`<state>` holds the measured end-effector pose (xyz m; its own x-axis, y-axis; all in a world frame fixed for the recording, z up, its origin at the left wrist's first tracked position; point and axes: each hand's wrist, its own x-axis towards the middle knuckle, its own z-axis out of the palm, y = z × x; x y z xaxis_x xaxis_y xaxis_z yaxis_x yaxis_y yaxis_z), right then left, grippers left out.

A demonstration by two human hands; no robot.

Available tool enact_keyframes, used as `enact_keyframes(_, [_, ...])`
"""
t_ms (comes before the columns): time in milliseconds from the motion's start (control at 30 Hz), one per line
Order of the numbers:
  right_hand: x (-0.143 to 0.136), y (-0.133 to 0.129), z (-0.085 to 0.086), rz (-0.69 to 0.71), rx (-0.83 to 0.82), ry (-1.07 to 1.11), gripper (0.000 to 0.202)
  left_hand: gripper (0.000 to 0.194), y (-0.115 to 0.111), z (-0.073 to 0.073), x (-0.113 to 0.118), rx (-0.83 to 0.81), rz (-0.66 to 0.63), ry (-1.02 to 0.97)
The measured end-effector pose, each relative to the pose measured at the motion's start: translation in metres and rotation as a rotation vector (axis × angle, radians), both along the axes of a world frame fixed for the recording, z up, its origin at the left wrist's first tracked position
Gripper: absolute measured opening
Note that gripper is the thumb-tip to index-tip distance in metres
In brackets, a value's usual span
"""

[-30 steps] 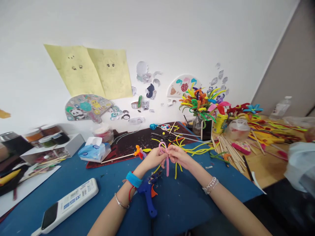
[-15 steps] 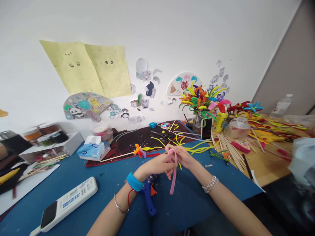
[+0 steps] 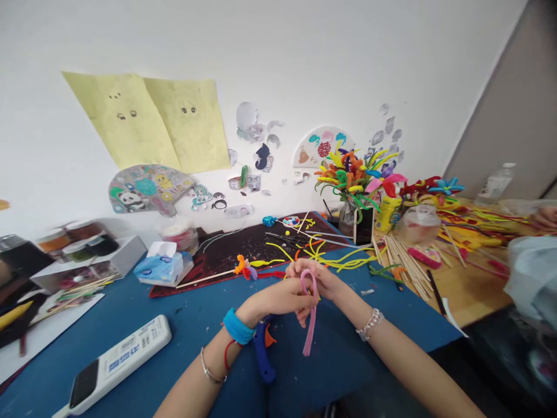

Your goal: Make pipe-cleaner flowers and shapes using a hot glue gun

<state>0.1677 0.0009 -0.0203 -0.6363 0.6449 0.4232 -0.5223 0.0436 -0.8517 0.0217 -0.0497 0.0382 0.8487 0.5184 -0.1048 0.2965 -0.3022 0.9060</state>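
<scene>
Both hands meet over the blue mat (image 3: pixel 209 307). A bundle of pink pipe cleaners (image 3: pixel 310 331), bent over in a loop at the top, hangs down between them. My left hand (image 3: pixel 285 297) is closed around it, thumb pressed near the loop. Curled fingers of my right hand (image 3: pixel 317 277) touch the bundle's upper part from behind; their tips are partly hidden. Beneath my left wrist lies a blue glue gun (image 3: pixel 263 351) with an orange trigger. Behind the hands are yellow pipe cleaners (image 3: pixel 348 259) and an orange and purple flower (image 3: pixel 246 267) on a stick.
At left are a white device (image 3: pixel 126 363), a tissue pack (image 3: pixel 163 264) and paint jars (image 3: pixel 87 238). A vase of pipe-cleaner flowers (image 3: pixel 348 174), a phone (image 3: pixel 364 225) and wooden sticks (image 3: pixel 407 264) stand or lie to the right. Another person's hand (image 3: pixel 543 219) shows at the right edge.
The pink bundle has shifted slightly right and down, with my left hand moving along. My right hand has curled differently around it. Another person's hand has appeared at the right edge.
</scene>
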Motion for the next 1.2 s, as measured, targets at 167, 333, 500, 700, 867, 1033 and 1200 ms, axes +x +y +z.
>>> enact_keyframes(167, [0.0031, -0.0044, 0.0062, 0.091, 0.069, -0.033, 0.047, 0.033, -0.0039, 0.0035, 0.0004, -0.001, -0.034, 0.024])
enact_keyframes(333, [0.0049, -0.0026, 0.0045, 0.118, 0.082, -0.04, 0.044, 0.035, -0.0054, 0.0039, 0.003, 0.003, -0.045, 0.054])
enact_keyframes(500, [0.0038, 0.0001, -0.0007, 0.126, 0.082, -0.028, 0.038, 0.034, -0.0072, 0.003, 0.0037, 0.022, -0.056, 0.063])
enact_keyframes(700, [0.0043, 0.002, -0.0024, 0.096, 0.081, -0.014, 0.038, 0.031, -0.0072, 0.0042, 0.0045, 0.047, -0.053, 0.084])
enact_keyframes(867, [0.0042, 0.0024, -0.0013, 0.042, 0.084, -0.002, 0.037, 0.031, -0.005, 0.0044, 0.0051, 0.081, -0.071, 0.068])
enact_keyframes(1033, [0.0022, 0.0016, -0.0021, -0.005, 0.065, -0.017, 0.039, 0.029, -0.0028, 0.0026, 0.005, 0.073, -0.057, 0.063])
enact_keyframes(1200, [0.0014, 0.0003, -0.0012, -0.04, 0.044, -0.035, 0.043, 0.027, -0.0014, -0.0007, 0.005, 0.065, -0.05, 0.031])
